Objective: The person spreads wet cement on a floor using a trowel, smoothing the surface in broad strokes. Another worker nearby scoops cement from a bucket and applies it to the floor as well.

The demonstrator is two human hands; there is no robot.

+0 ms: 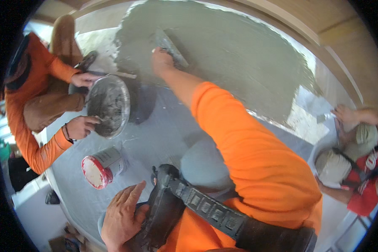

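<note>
My right hand [161, 62] is closed around the handle of a flat finishing trowel [174, 51]. Its metal blade lies against a broad coat of wet grey cement mix [239, 63] on the surface in front of me. The orange-sleeved right arm stretches far forward. My left hand [124, 216] rests low by my thigh, fingers stretched out and holding nothing. Beside it hangs a black leather pouch [166, 206] on my tool belt [214, 210].
At left, a person in orange holds a bucket [126, 105] smeared with grey mix. A red-and-white tub [97, 172] stands in front of my left hand. At right, another person's hand [346, 114] grips a putty knife [324, 117]. Wooden boards [290, 17] border the coated area.
</note>
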